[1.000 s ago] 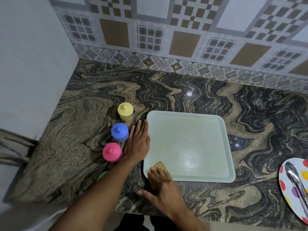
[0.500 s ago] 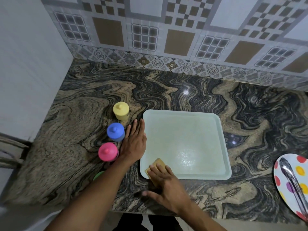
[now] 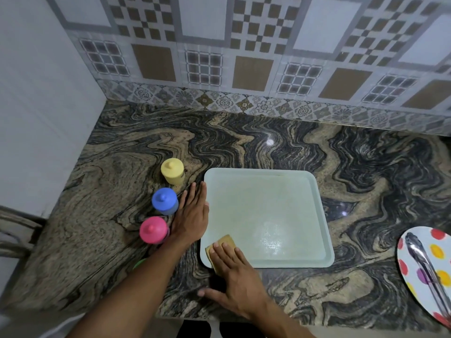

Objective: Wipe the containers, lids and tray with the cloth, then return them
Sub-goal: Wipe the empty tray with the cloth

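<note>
A pale green tray (image 3: 266, 203) lies flat on the marble counter. My right hand (image 3: 234, 276) presses a tan cloth (image 3: 225, 241) with straight fingers onto the tray's near left corner. My left hand (image 3: 192, 218) lies flat against the tray's left rim, fingers straight. Left of that hand stand three lidded containers in a row: yellow (image 3: 172, 171) farthest, blue (image 3: 164, 200) in the middle, pink (image 3: 153, 230) nearest. A sliver of a green one (image 3: 139, 262) peeks out beside my left forearm, mostly hidden.
A polka-dot plate (image 3: 412, 269) with metal tongs (image 3: 424, 264) on it sits at the right edge. A tiled wall backs the counter (image 3: 280, 147), and a white wall closes the left side. The counter's front edge runs just below my hands.
My right hand has slid the cloth slightly further onto the tray's near left corner. The left hand stays against the rim. The camera view has shifted a little.
</note>
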